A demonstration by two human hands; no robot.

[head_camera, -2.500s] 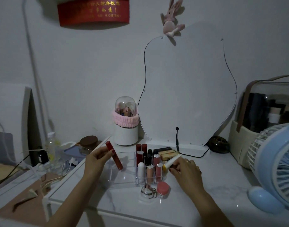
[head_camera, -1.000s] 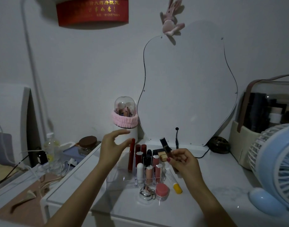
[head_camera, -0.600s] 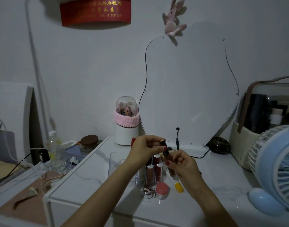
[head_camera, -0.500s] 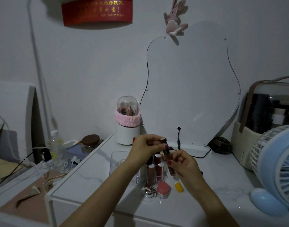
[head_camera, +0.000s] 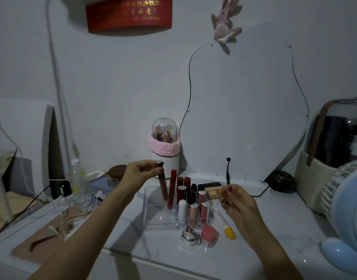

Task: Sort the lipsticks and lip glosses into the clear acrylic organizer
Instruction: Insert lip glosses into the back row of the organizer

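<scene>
Organizer (head_camera: pixel 153 217) on the table (head_camera: pixel 274 239), before the mirror (head_camera: pixel 244 110); fan (head_camera: pixel 347 219) at right, jar (head_camera: pixel 209 235) in front.

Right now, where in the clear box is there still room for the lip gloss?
The left hand holds the lip gloss over the clear organizer. Its wide left tray is bare except for the tall red tube leaning at its right side. The small slots on the right are crowded with lipsticks.

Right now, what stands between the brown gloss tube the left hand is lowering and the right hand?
In the head view, between the brown gloss tube and the right hand stand a tall red gloss tube and the upright lipsticks in the clear acrylic organizer.
</scene>
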